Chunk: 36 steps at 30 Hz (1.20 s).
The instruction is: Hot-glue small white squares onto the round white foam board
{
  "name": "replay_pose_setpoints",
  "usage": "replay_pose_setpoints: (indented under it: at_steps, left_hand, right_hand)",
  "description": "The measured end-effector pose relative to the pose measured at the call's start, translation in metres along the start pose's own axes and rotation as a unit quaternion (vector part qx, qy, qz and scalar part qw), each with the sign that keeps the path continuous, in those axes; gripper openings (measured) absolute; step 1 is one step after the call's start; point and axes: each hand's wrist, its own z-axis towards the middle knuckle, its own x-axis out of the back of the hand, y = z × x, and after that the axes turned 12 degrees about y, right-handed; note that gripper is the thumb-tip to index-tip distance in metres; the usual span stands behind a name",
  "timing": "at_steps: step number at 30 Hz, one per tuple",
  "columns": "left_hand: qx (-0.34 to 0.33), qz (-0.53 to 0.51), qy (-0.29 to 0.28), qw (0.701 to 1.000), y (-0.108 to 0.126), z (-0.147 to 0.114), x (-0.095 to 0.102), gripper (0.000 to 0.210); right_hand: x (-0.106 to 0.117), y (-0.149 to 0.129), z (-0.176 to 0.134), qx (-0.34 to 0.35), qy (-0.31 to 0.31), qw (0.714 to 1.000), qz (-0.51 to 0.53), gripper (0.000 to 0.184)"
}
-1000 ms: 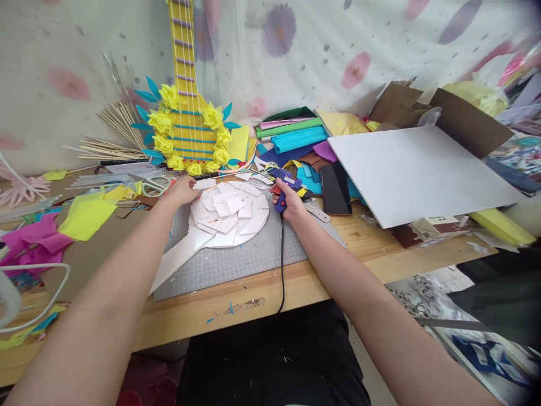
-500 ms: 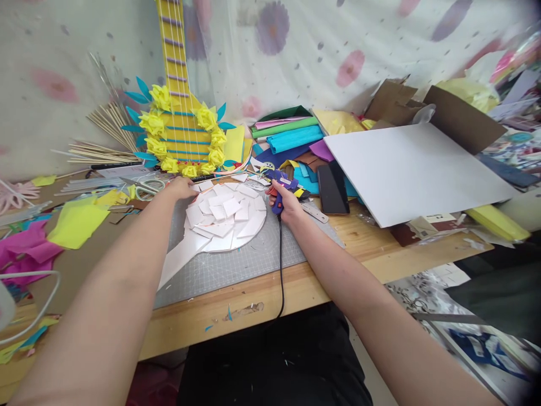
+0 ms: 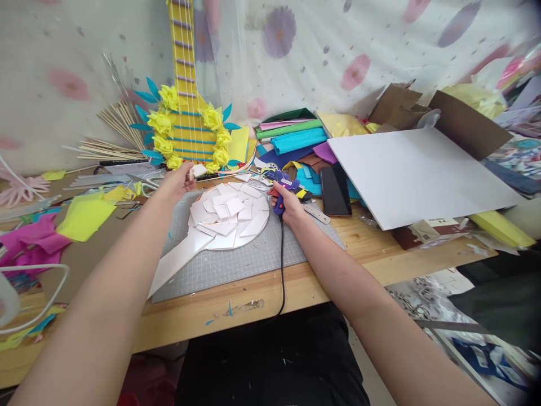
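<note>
Between my fingers, my left hand [image 3: 180, 181] pinches small white foam board pieces [image 3: 198, 170], lifted above the far left edge of the cutting mat. My right hand [image 3: 288, 204] is wrapped round the grip of a blue glue gun [image 3: 284, 183], whose black cord hangs over the table edge. Between the hands lies a white guitar-like foam board shape [image 3: 180, 260], its round body covered with overlapping white pieces [image 3: 228, 208]. The shape rests on a grey cutting mat [image 3: 253, 262]. Behind my left hand stands a yellow paper guitar [image 3: 192, 132] ringed with yellow flowers.
A black phone [image 3: 335, 190] and a large white board [image 3: 418, 175] lie to the right. Rolls of coloured paper [image 3: 298, 138] are stacked behind the glue gun. Scissors [image 3: 147, 186], wooden sticks [image 3: 112, 149] and yellow and pink paper scraps [image 3: 87, 217] are at left.
My left hand has risen from beside the foam shape, now with white pieces in its fingers. My right hand stays on the glue gun. The view has shifted slightly.
</note>
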Motion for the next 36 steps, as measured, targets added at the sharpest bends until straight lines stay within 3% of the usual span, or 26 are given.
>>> replay_pose_setpoints:
  at_steps: [3, 6, 12, 18, 36]
  left_hand:
    - [0.072, -0.136, -0.069, 0.986, -0.002, -0.030, 0.004, 0.022]
    - [0.089, -0.202, -0.119, 0.968, -0.013, -0.057, 0.009, 0.026]
    - [0.086, -0.248, -0.146, 0.954, -0.041, -0.089, 0.012, 0.016]
    - [0.051, -0.233, -0.187, 0.953, -0.046, -0.094, 0.015, 0.019]
    - [0.051, -0.235, -0.223, 0.945, -0.050, -0.095, 0.016, 0.022]
  right_hand:
    - [0.000, 0.003, 0.000, 0.013, -0.005, 1.000, -0.009, 0.045]
    - [0.000, 0.007, 0.000, 0.034, -0.019, 0.999, -0.034, 0.048]
    - [-0.004, 0.005, -0.016, 0.055, -0.115, 0.981, -0.146, 0.047]
    - [-0.017, -0.003, -0.042, 0.052, -0.228, 0.944, -0.235, 0.046]
    - [-0.020, 0.002, -0.044, 0.080, -0.248, 0.930, -0.258, 0.049]
